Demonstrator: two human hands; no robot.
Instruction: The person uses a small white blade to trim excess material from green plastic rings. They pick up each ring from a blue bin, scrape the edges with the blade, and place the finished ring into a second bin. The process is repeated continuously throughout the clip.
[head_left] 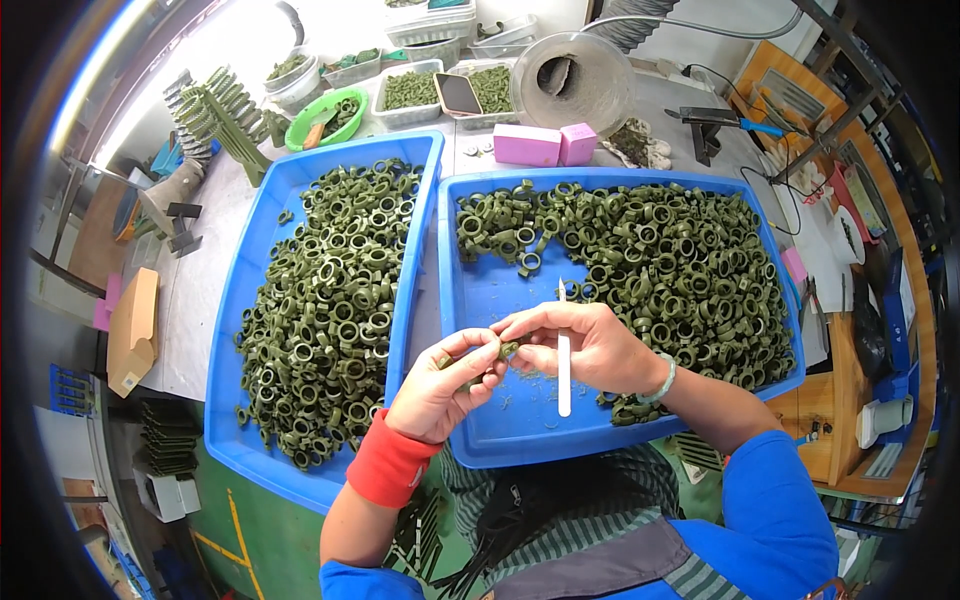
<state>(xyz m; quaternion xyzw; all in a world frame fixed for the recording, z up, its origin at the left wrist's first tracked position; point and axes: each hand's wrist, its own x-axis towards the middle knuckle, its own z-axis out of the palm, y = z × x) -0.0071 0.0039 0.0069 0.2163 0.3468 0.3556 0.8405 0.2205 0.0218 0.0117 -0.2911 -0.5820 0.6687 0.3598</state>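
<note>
Over the right blue tray [490,290], my left hand [440,390] pinches a small dark-green ring-shaped part [508,350] between thumb and fingers. The fingertips of my right hand [600,350] meet it from the other side. A slim white-handled knife [564,375] is also held in my right hand, its handle hanging toward me and its thin pointed tip upward. Most of the small part is covered by my fingers. Heaped green ring parts [680,270] fill the tray's far and right sides. The left blue tray [425,215] holds another heap of such rings [335,310].
Behind the trays are pink blocks [527,146], a phone [458,94] on boxes of small green pieces, a green basket [345,118] and a clear round container [573,84]. A clamp-like tool [707,130] lies back right. A cardboard box [133,330] stands at left.
</note>
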